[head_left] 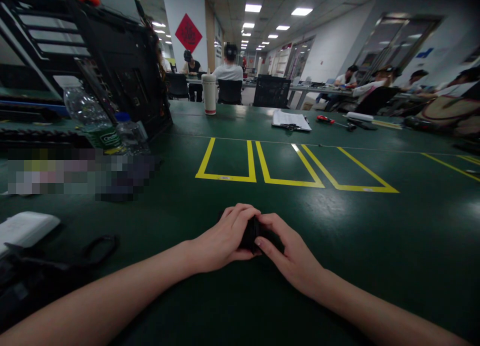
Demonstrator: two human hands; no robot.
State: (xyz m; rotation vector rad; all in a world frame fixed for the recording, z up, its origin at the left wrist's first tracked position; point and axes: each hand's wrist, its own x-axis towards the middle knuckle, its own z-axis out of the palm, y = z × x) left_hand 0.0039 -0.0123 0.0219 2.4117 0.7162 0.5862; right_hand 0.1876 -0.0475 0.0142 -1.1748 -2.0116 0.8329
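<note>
Both hands meet over the dark green table, around a small black object (pixel 249 235) whose kind I cannot make out. My left hand (pixel 228 236) is wrapped over its left side and top, with the thumb underneath. From the right, my right hand (pixel 287 248) pinches the object's right edge between thumb and fingers. Much of the object is hidden behind the fingers. Beyond the hands, yellow tape outlines (pixel 292 184) mark several areas on the table (pixel 180 196).
At left stand a large plastic bottle (pixel 84 108), a small blue-capped bottle (pixel 129 133) and black equipment (pixel 127 81). A white case (pixel 28 228) lies nearer. Farther back are a cup (pixel 209 93), a clipboard (pixel 290 120) and a red-handled screwdriver (pixel 326 119). People sit at other tables.
</note>
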